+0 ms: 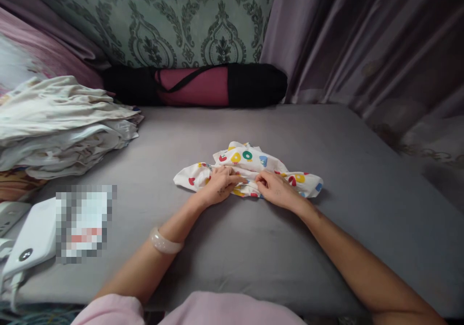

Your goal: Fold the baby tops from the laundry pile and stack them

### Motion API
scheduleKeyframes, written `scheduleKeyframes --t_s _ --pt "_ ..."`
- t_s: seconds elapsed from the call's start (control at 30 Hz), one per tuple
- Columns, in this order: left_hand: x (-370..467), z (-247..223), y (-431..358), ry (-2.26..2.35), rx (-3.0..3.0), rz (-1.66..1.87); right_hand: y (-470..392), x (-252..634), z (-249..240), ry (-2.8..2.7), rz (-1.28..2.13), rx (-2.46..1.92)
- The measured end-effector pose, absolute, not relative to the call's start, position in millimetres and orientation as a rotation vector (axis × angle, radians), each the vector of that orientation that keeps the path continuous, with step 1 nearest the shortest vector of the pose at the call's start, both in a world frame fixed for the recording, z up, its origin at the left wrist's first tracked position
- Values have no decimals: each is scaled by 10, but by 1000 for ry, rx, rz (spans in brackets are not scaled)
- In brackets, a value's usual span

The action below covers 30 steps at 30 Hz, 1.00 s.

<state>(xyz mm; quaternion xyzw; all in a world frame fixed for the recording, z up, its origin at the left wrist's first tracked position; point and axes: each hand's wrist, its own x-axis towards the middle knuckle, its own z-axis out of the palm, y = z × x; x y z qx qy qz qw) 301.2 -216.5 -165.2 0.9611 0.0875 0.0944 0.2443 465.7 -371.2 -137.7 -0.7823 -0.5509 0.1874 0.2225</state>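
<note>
A small white child's shirt [250, 158] with a print in red, yellow, green and blue lies bunched on the grey sheet, its sleeves spread to left and right. My left hand [220, 186] rests on the near part of the cloth, index finger pointing right and the other fingers curled into the fabric. Close beside it, my right hand [277, 189] pinches the cloth between thumb and fingers. The fingertips of both hands are partly hidden in the folds.
A tall stack of clothes [65, 117] stands at the left. In front of it are a white power bank [34, 233] with a cable and a blurred-out item [87, 223]. A long black and maroon bag [195, 86] lies against the wall. Curtains [326, 40] hang at the right.
</note>
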Motion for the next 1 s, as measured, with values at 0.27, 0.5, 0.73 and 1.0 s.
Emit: scheduleKeyframes --t_s 0.27,0.5,0.73,1.0 --pt "3010 -1416 -2277 162 3013 214 -3844 4456 -1388 -1758 -43 -2332" --pt "3095 -1369 -2593 -2 3181 103 -3836 4218 -1360 -2007 -163 -2374" --pt "2948 -1541 -2595 17 3088 62 -3890 4179 -1362 -1968 -96 -2402" --pt "2833 -1615 -2595 106 3041 120 -3916 4004 -1383 -1862 -113 -2491"
